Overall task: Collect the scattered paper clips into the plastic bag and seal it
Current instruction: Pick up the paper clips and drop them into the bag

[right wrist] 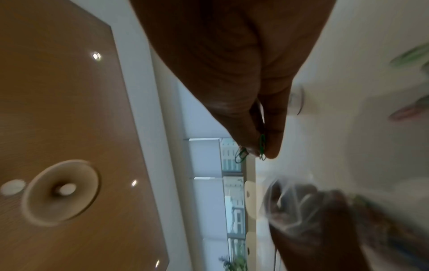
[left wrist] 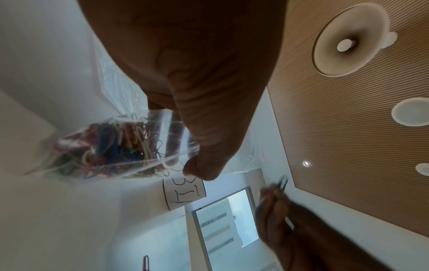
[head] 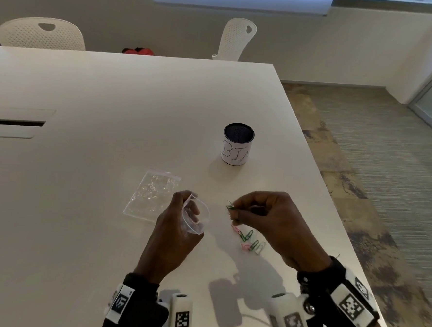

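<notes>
Two green clips are being pinched between right hand thumb and fingertips, hovering beside the bag mouth. Left hand is gripping the plastic bag, fingers curled, mouth propped open to receive them. Several loose clips are lying just below on the table; a second bag is lying flat nearby.

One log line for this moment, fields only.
left hand: holds clear plastic bag open | right hand: pinches green paper clips | loose pink, green, white clips: on white table
</notes>
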Motion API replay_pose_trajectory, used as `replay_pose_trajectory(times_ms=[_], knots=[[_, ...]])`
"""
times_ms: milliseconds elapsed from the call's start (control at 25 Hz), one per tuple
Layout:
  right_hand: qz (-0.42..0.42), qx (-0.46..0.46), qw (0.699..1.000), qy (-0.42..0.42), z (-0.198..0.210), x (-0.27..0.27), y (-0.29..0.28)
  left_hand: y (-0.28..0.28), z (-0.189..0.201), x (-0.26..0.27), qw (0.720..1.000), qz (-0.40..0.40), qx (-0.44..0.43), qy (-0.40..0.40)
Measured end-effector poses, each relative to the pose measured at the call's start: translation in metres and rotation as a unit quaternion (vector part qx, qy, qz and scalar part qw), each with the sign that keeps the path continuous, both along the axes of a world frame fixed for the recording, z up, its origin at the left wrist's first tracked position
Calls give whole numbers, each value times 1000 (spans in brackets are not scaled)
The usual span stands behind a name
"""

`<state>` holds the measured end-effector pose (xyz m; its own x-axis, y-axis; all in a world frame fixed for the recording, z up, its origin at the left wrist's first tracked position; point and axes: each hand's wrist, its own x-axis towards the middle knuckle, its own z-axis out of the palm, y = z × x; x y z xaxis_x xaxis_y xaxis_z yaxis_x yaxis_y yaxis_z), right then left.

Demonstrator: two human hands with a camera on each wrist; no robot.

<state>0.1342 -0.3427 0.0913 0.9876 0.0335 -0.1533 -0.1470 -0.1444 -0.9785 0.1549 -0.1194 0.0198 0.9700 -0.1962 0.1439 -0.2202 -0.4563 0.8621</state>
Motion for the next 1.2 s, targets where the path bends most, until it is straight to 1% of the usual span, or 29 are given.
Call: replay_pose_trajectory(times_ms=[80, 120, 200, 280, 360, 560, 680, 760, 840, 920, 960, 1000, 1040, 1200], knots=[[40, -40, 997, -57, 13, 5, 24, 0, 0, 0, 1000, 1, 3, -1], [61, -82, 990, -94, 14, 9, 35, 0, 1, 0, 1000, 3, 2, 3], [93, -183, 966, -158, 11, 15, 53, 1, 1, -1, 1000, 6, -1, 13], [105, -257, 941, -194, 8, 20, 64, 1, 1, -1, 1000, 8, 7, 15], [104, -272, 934, -205, 8, 24, 66, 2, 1, -1, 1000, 8, 12, 15], [61, -229, 949, -208, 18, 25, 48, 0, -1, -1, 1000, 2, 8, -10], [7, -231, 957, -176, 9, 27, 15, 0, -1, -1, 1000, -1, 1, -11], [-4, -284, 951, -118, -8, 26, -15, 0, -2, -1, 1000, 2, -1, -6], [32, -361, 931, -35, -26, 21, -40, 0, -2, 0, 1000, 11, -1, 1], [97, -432, 895, 46, -40, 11, -52, -1, -1, 1, 1000, 14, -1, 7], [122, -456, 878, 73, -45, 5, -54, -1, -1, 1, 1000, 12, -1, 8], [135, -469, 869, 86, -49, 1, -53, -2, 0, 1, 1000, 10, -2, 9], [136, -469, 868, 90, -52, -4, -51, -2, 0, 0, 1000, 10, -1, 9], [110, -440, 888, 75, -66, -9, -29, -3, -1, 1, 1000, 11, 5, 3]])
